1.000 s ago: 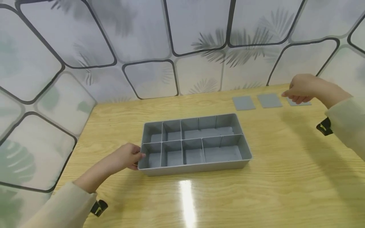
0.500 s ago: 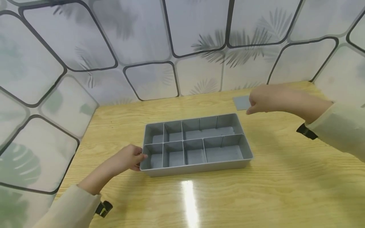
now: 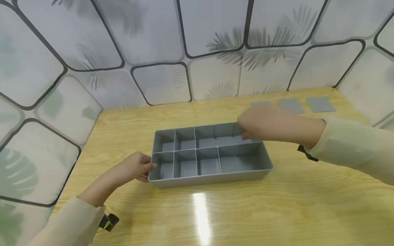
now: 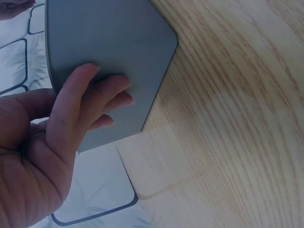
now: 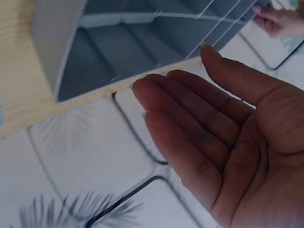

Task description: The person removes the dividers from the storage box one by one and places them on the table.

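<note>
A grey divided box (image 3: 212, 179) with several compartments stands on the table. My left hand (image 3: 140, 166) holds its left end, thumb over the rim. In the left wrist view, the fingers (image 4: 78, 90) of that hand lie against the outside of the end wall (image 4: 114, 38). My right hand (image 3: 264, 123) is over the box's back right corner, overlapping the rim in the head view. Seen from the right wrist, its palm and loosely bent fingers (image 5: 190, 123) hold nothing, and the box's compartments (image 5: 128, 52) show beyond the fingertips.
Three flat grey squares lie in a row at the back right: a right one (image 3: 320, 104), a middle one (image 3: 290, 105) and a left one (image 3: 260, 103) partly hidden by my right hand. A patterned wall covering (image 3: 215, 78) rises behind the wooden table (image 3: 184, 218).
My right hand has swept left from the right-hand grey square, past the other two, to the box's back right corner. The left hand stays at the box's left end.
</note>
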The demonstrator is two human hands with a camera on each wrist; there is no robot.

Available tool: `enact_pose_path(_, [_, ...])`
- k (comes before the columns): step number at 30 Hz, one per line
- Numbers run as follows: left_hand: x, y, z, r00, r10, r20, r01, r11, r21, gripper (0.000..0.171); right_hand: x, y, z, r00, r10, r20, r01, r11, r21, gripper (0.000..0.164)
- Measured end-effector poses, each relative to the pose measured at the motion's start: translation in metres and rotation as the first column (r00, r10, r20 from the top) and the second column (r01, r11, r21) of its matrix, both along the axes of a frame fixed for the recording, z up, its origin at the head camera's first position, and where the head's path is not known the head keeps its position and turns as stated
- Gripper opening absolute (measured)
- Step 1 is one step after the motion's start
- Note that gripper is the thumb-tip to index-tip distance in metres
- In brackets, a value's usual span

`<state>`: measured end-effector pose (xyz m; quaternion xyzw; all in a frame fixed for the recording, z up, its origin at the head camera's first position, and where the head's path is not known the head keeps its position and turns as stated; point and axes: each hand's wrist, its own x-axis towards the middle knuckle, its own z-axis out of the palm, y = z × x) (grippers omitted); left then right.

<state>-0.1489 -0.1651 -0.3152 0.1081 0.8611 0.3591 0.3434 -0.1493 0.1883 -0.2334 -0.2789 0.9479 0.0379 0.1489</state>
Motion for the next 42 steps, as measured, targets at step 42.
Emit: enact_pose_path(42, [-0.004, -0.004, -0.002, 1.000, 0.023, 0.003, -0.023, 1.000, -0.010, 0.025, 0.009, -0.062, -0.052, 0.634, 0.768, -0.090, -0.714, 0.626, 0.314, 0.030])
